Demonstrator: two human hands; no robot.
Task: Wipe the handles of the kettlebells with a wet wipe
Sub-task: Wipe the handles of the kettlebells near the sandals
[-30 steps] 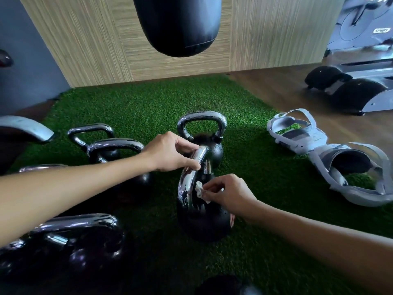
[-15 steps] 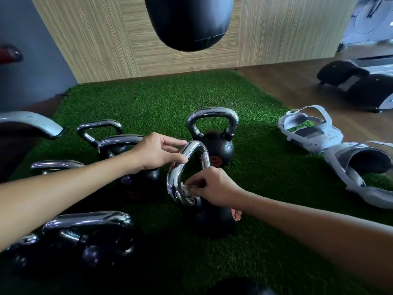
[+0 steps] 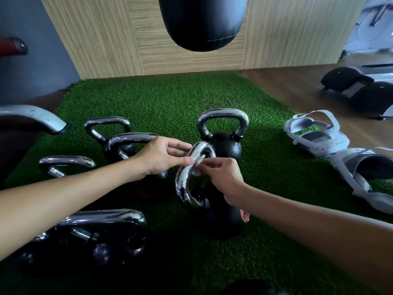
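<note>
A black kettlebell [image 3: 225,222] with a chrome handle [image 3: 185,186] stands on green turf in the middle. My left hand [image 3: 163,158] pinches the top of that handle with thumb and fingers. My right hand [image 3: 223,177] pinches a small white wet wipe [image 3: 198,163] against the inner side of the handle near its top. Behind it stands a second kettlebell [image 3: 225,145] with an upright chrome handle. Several more kettlebells sit to the left, one of them [image 3: 100,237] near my left forearm.
A black punching bag [image 3: 202,22] hangs above the turf mat [image 3: 161,101]. Two grey foot-strap pieces [image 3: 319,133] lie at the right edge of the mat. Dark machine parts [image 3: 361,86] rest on the wooden floor at far right. A wood-panel wall stands behind.
My right hand has slid the wipe up the handle from its lower part to near the top. My left hand stayed at the handle's top.
</note>
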